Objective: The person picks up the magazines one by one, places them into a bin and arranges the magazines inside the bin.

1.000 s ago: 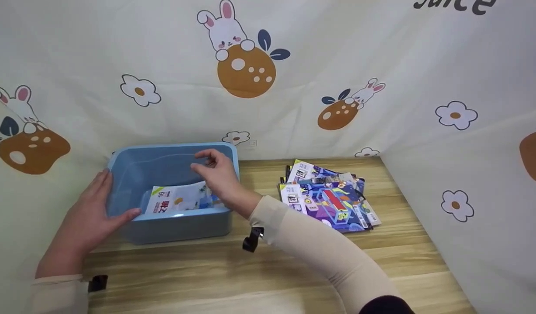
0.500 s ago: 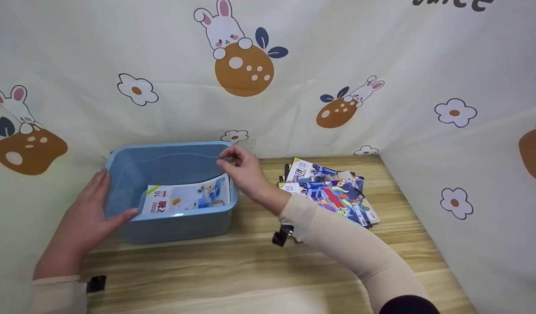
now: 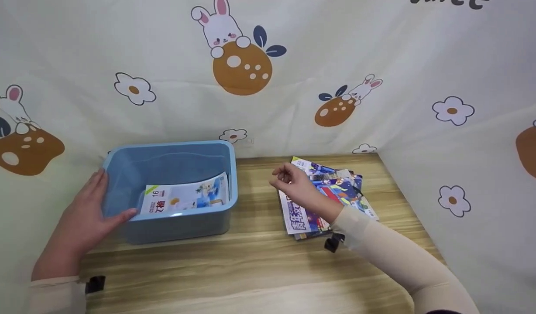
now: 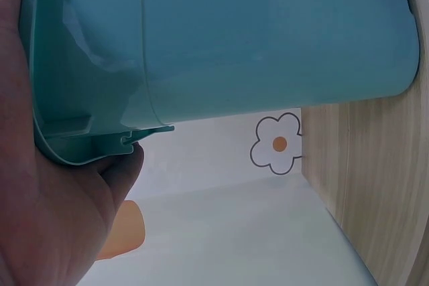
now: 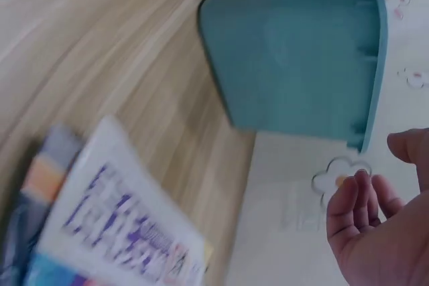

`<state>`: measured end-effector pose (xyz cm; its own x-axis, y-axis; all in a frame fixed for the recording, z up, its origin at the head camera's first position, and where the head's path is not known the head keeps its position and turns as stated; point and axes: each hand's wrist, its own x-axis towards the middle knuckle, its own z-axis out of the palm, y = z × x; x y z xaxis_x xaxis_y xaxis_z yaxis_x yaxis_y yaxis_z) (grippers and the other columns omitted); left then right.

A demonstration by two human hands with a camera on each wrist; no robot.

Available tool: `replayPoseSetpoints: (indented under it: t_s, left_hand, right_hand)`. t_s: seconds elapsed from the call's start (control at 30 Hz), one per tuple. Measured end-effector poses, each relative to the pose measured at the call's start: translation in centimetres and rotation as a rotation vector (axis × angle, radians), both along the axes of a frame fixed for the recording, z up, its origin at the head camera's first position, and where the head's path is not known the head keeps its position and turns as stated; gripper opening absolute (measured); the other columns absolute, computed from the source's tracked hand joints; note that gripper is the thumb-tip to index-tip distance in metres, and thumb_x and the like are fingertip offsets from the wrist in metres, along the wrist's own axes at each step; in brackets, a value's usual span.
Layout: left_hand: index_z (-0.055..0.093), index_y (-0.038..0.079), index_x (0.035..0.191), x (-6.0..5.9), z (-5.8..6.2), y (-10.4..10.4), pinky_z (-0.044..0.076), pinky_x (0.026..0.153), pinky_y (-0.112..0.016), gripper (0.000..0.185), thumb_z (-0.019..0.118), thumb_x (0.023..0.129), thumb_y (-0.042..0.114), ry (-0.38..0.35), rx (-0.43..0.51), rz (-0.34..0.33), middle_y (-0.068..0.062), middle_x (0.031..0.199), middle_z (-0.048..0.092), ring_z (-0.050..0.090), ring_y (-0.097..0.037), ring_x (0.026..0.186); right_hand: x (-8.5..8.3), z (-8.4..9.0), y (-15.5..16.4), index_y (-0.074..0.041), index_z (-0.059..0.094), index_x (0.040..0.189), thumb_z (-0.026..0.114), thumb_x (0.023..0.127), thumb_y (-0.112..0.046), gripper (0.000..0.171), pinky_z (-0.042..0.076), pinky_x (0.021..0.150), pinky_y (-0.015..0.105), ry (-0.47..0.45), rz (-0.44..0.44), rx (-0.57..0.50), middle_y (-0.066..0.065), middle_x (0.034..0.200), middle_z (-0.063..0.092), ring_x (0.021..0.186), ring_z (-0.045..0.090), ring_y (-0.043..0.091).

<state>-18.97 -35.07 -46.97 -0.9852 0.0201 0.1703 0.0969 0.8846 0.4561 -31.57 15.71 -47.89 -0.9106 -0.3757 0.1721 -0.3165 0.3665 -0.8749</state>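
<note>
Since a moment ago the right hand has left the blue bin and swung out toward three o'clock, so it now hovers over the stack of magazines. Its fingers are loosely curled and hold nothing; the right wrist view shows the palm bare with the fingers relaxed. Whether it touches the top cover I cannot tell.

At nine o'clock from that stack sits the bin on the wooden bench, with one magazine leaning inside it against the near wall, cover up. The left hand rests on the bin's left end, fingers straight along the outer wall and the thumb laid across the near corner of the rim; the left wrist view shows the palm pressed to the plastic.

The stack lies fanned at about two o'clock on the bench, well apart from the bin. A cartoon-printed cloth hangs behind and to the right.
</note>
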Motion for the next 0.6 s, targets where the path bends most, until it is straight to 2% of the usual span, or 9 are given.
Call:
replayPoseSetpoints:
  t_s: [0.13,0.27,0.33,0.47,0.6]
  left_hand:
    - [0.008,-0.002,0.175,0.1,-0.1,0.0,0.027,0.115,-0.087,0.126,0.076,0.095,0.068,0.018,-0.007,-0.001,-0.029,0.182,0.005,0.009,-0.054,0.166]
    - [0.008,-0.002,0.175,0.2,-0.1,0.0,0.027,0.115,-0.087,0.126,0.075,0.096,0.069,0.015,-0.012,0.001,-0.028,0.182,0.004,0.008,-0.054,0.167]
    - [0.008,-0.002,0.175,0.2,-0.1,0.1,0.027,0.114,-0.087,0.126,0.075,0.096,0.069,0.013,-0.010,0.003,-0.028,0.182,0.004,0.008,-0.054,0.167]
    - [0.007,-0.001,0.175,0.2,0.0,0.1,0.027,0.114,-0.088,0.126,0.075,0.095,0.070,0.011,-0.012,0.006,-0.028,0.182,0.004,0.008,-0.054,0.167]
    - [0.007,-0.001,0.176,0.2,-0.1,0.0,0.027,0.114,-0.088,0.126,0.075,0.095,0.069,0.010,-0.008,0.006,-0.028,0.182,0.004,0.008,-0.054,0.166]
  right_hand:
    - [0.1,-1.4,2.8,-0.005,0.068,0.120,0.080,0.102,-0.020,0.026,0.049,0.071,0.028,0.010,-0.037,0.056,0.010,0.105,0.061,0.085,0.058,0.019]
    - [0.2,-2.7,5.3,-0.010,0.067,0.123,0.083,0.101,-0.020,0.030,0.049,0.074,0.031,0.007,-0.048,0.130,0.008,0.111,0.060,0.088,0.057,0.019]
    - [0.2,-3.2,6.4,-0.009,0.066,0.127,0.085,0.099,-0.019,0.035,0.050,0.074,0.031,0.008,-0.033,0.168,0.009,0.116,0.061,0.089,0.058,0.021]
    - [0.2,-4.0,8.5,-0.004,0.063,0.133,0.089,0.096,-0.021,0.048,0.052,0.072,0.030,-0.002,-0.008,0.241,0.019,0.124,0.059,0.092,0.061,0.027]
    - [0.2,-4.4,10.6,-0.004,0.059,0.141,0.093,0.093,-0.032,0.065,0.055,0.078,0.036,-0.013,-0.045,0.315,0.025,0.128,0.058,0.101,0.063,0.036]
